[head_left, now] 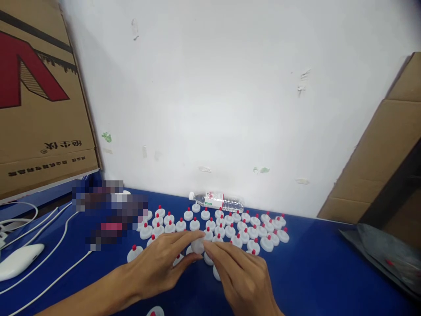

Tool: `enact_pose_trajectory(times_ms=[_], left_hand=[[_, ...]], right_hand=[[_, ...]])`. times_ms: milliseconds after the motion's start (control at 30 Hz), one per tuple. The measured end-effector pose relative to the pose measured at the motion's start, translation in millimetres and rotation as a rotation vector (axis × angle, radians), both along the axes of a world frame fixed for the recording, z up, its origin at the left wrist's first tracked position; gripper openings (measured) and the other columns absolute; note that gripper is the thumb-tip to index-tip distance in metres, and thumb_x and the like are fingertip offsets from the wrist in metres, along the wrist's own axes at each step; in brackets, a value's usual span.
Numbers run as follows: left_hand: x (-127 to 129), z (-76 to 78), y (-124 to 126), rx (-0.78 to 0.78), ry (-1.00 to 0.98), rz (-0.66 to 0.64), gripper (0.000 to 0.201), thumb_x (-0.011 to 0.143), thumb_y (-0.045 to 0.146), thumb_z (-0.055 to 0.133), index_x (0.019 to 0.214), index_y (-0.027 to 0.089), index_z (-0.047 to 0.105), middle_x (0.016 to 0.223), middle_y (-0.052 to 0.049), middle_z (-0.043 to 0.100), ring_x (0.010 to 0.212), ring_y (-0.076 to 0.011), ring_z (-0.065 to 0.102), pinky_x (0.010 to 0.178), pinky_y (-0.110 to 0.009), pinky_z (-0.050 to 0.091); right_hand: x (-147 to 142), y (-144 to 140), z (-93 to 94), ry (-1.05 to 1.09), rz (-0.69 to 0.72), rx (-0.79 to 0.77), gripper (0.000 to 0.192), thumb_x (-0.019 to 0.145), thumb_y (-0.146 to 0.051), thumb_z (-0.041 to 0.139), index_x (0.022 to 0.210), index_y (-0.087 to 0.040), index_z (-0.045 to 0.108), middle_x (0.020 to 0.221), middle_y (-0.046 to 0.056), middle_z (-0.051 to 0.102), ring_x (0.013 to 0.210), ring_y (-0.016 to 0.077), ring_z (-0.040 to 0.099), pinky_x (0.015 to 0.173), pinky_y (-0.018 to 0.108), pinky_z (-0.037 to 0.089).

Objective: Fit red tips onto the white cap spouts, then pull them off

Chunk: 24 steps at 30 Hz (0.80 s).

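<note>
My left hand [161, 261] reaches in from the lower left, its thumb and fingers closed around a translucent white round plastic cap [198, 246]. From the right, my right hand [243, 274] brings its pressed-together fingertips against the side of that same cap; whether a red tip is between them is hidden. All around and beyond both hands stand several white round caps with red tips [267, 243] on the blue tabletop [305, 267]. Some of these caps are partly covered by my hands. One more white cap [155, 311] is cut off by the bottom edge of the view.
A clear plastic bottle [217, 201] lies on its side against the white wall [210, 87]. White cables and a white device [21, 261] are at left, near a blurred patch. Cardboard [39, 109] stands at left and right; a grey plastic bag [384, 259] lies right.
</note>
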State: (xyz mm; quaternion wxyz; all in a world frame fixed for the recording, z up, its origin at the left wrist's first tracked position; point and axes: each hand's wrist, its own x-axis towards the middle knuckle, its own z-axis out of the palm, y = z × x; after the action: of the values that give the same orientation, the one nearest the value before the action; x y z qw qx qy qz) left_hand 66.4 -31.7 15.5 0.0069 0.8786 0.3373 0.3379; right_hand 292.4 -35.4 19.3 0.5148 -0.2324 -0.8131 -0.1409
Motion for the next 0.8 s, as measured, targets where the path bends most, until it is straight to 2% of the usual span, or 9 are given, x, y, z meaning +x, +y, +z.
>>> enact_pose_trajectory(times_ms=[133,200,267,367,467,633,800], left_hand=[[2.7,3.4,-8.2,-0.199,-0.130,0.050,0.039,0.102,0.024,0.055,0.140,0.032,0.053,0.109,-0.002,0.075,0.091,-0.0193,0.073,0.091,-0.035,0.059],[6.6,11.9,-11.8,-0.349,-0.257,-0.014,0.035,0.102,0.027,0.053,0.137,0.029,0.056,0.117,-0.005,0.073,0.101,-0.0213,0.072,0.095,-0.038,0.058],[11.0,21.0,-14.0,-0.499,-0.385,-0.129,0.034,0.100,0.029,0.055,0.134,0.026,0.056,0.125,-0.008,0.070,0.109,-0.0224,0.071,0.099,-0.039,0.057],[15.8,28.1,-13.3,-0.658,-0.474,-0.227,0.036,0.096,0.028,0.066,0.130,0.024,0.056,0.113,-0.006,0.074,0.103,-0.0215,0.073,0.095,-0.037,0.059],[16.6,25.6,-9.6,-0.698,-0.495,-0.189,0.037,0.091,0.027,0.073,0.126,0.024,0.061,0.102,-0.003,0.075,0.099,-0.0215,0.073,0.090,-0.035,0.059],[15.2,16.9,-6.3,-0.743,-0.505,-0.157,0.042,0.088,0.030,0.078,0.128,0.024,0.065,0.107,-0.003,0.076,0.098,-0.0214,0.072,0.089,-0.035,0.057],[14.6,16.1,-6.3,-0.846,-0.587,-0.140,0.051,0.081,0.031,0.084,0.128,0.022,0.067,0.104,-0.005,0.078,0.098,-0.0246,0.073,0.085,-0.035,0.055]], right_hand=[[-3.9,-2.9,1.9,0.009,0.015,0.005,0.020,0.101,-0.009,0.056,0.106,-0.014,0.075,0.090,0.004,0.080,0.076,0.0115,0.077,0.074,0.015,0.059],[-5.8,-3.9,0.5,-0.001,0.024,0.002,0.018,0.101,-0.011,0.058,0.107,-0.014,0.074,0.090,0.004,0.080,0.075,0.0117,0.077,0.073,0.015,0.059],[-6.6,-3.9,-2.2,-0.018,0.032,0.005,0.018,0.101,-0.011,0.058,0.110,-0.014,0.073,0.092,0.005,0.080,0.074,0.0119,0.077,0.073,0.016,0.059],[-5.3,-2.2,-6.8,-0.064,0.038,0.007,0.022,0.102,-0.010,0.055,0.117,-0.013,0.071,0.098,0.005,0.080,0.072,0.0113,0.077,0.075,0.016,0.060],[-3.4,-0.3,-9.6,-0.085,0.047,-0.003,0.023,0.103,-0.010,0.053,0.119,-0.013,0.069,0.101,0.005,0.080,0.072,0.0109,0.077,0.070,0.015,0.059],[-6.1,0.0,-14.3,-0.048,0.094,-0.049,0.022,0.105,-0.012,0.049,0.115,-0.015,0.069,0.097,0.004,0.080,0.074,0.0123,0.078,0.062,0.016,0.057],[-11.5,-2.5,-20.0,0.062,0.173,-0.326,0.024,0.105,-0.017,0.047,0.108,-0.025,0.069,0.088,-0.002,0.078,0.067,0.0106,0.075,0.059,0.016,0.053]])
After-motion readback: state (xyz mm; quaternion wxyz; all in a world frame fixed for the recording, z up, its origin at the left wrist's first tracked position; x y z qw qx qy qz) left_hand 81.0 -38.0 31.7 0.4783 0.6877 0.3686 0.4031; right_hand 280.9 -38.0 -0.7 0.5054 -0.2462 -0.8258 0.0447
